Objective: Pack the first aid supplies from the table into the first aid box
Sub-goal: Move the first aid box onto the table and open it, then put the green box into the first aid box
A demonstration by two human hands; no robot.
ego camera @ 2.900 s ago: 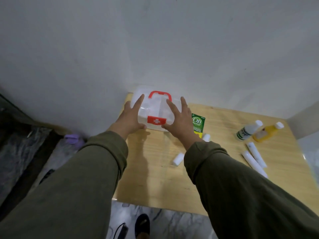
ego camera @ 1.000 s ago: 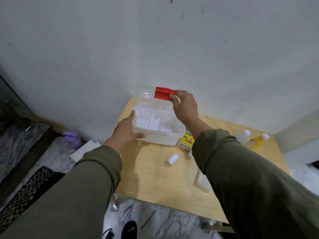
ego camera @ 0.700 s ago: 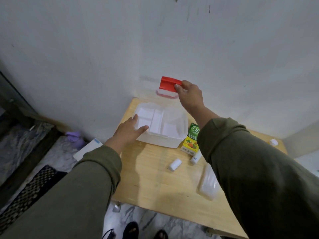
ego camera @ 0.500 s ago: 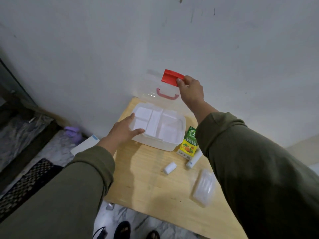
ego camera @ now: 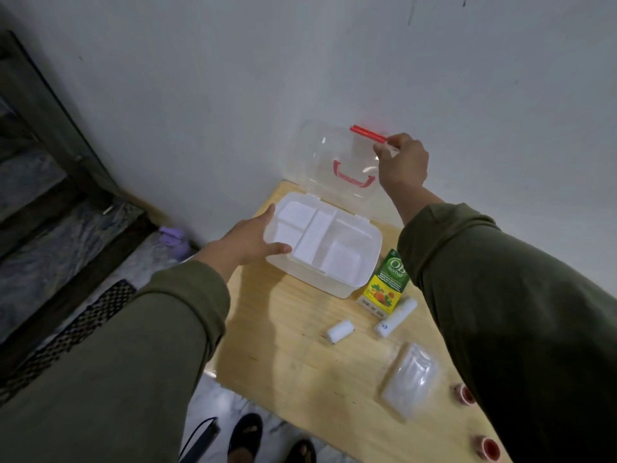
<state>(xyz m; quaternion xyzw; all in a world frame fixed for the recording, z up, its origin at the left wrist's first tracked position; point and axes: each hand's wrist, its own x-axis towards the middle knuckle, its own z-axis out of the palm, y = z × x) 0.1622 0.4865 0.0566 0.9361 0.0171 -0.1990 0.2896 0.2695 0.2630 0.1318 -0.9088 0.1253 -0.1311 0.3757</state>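
The white first aid box (ego camera: 365,262) stands open at the table's far left corner, its divided white tray showing. Its clear lid (ego camera: 320,155), with a red handle and red latch, is tilted upright against the wall. My right hand (ego camera: 402,163) pinches the lid's top edge by the latch. My left hand (ego camera: 248,240) grips the box's left rim. On the table lie a green and yellow medicine carton (ego camera: 385,284), a small white bandage roll (ego camera: 340,332), a white tube (ego camera: 395,316) and a clear plastic packet (ego camera: 410,379).
The wooden table (ego camera: 300,369) stands against a white wall. Two small red-rimmed caps (ego camera: 464,394) sit beside my right sleeve. A purple object (ego camera: 173,237) and a dark mat (ego camera: 66,335) are on the marble floor at left. My feet show below the table edge.
My right hand has swung the clear lid from closed up and back until it stands upright at the wall. My left hand has stayed on the box's left side.
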